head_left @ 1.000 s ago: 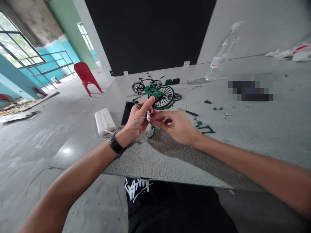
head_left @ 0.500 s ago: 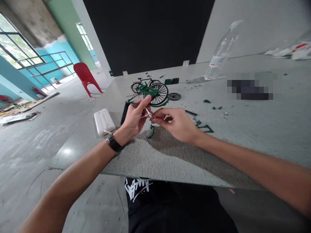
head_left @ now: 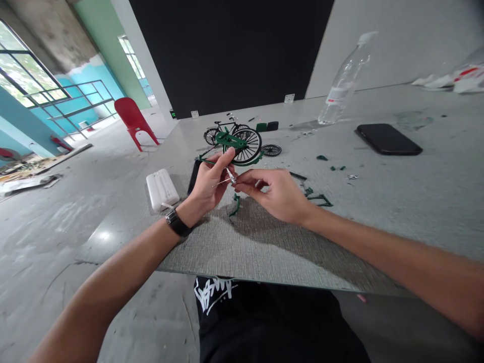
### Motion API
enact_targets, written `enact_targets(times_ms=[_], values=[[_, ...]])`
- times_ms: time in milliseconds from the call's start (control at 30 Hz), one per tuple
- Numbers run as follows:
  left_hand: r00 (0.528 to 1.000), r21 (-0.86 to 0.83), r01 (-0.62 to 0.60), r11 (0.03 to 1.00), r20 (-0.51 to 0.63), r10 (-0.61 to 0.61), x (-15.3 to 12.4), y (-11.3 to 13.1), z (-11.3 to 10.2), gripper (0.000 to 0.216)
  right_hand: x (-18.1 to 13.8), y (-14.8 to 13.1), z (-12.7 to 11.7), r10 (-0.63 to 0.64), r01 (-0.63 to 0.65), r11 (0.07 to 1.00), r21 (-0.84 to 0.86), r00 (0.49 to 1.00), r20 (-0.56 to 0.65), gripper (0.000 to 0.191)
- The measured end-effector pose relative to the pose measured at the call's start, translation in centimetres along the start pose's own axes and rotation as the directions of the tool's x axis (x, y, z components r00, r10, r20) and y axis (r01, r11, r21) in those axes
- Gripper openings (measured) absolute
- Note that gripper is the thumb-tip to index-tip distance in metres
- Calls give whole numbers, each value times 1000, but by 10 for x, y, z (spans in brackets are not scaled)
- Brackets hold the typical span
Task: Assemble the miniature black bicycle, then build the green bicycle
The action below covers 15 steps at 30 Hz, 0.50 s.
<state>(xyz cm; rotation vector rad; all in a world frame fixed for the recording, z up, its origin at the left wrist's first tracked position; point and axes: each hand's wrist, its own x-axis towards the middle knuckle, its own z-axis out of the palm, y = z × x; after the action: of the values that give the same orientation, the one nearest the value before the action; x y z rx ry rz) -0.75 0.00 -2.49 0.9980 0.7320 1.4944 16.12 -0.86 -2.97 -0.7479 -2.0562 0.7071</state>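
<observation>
The left hand (head_left: 207,185) pinches a small silver part (head_left: 230,175); the right hand (head_left: 278,194) pinches its other end, probably to steady it, just before the green model bicycle (head_left: 242,143).

Grey tabletop (head_left: 378,212) with a fine woven texture on its near part. Green model bicycle frame (head_left: 231,140) carrying a black wheel with silver spokes (head_left: 246,146); a second, black model bicycle (head_left: 217,132) stands behind. Small silver metal part (head_left: 230,176) between the fingers. Loose green pieces (head_left: 319,199). White case (head_left: 162,189). Black phone (head_left: 387,139). Clear bottle (head_left: 346,80) with white cap and red-marked label. Black wristwatch (head_left: 176,222). Red chair (head_left: 134,120). Black wall panel (head_left: 234,50).
</observation>
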Motion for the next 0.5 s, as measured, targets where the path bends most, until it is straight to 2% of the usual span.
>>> enact_targets(times_ms=[300, 500], values=[[999, -25, -26, 999, 35, 27, 2, 0, -1, 38, -1, 0, 2, -18, 24, 998, 58, 995, -100, 21], [999, -25, -10, 1000, 47, 12, 1, 0, -1, 38, -1, 1, 2, -6, 12, 997, 71, 997, -81, 19]])
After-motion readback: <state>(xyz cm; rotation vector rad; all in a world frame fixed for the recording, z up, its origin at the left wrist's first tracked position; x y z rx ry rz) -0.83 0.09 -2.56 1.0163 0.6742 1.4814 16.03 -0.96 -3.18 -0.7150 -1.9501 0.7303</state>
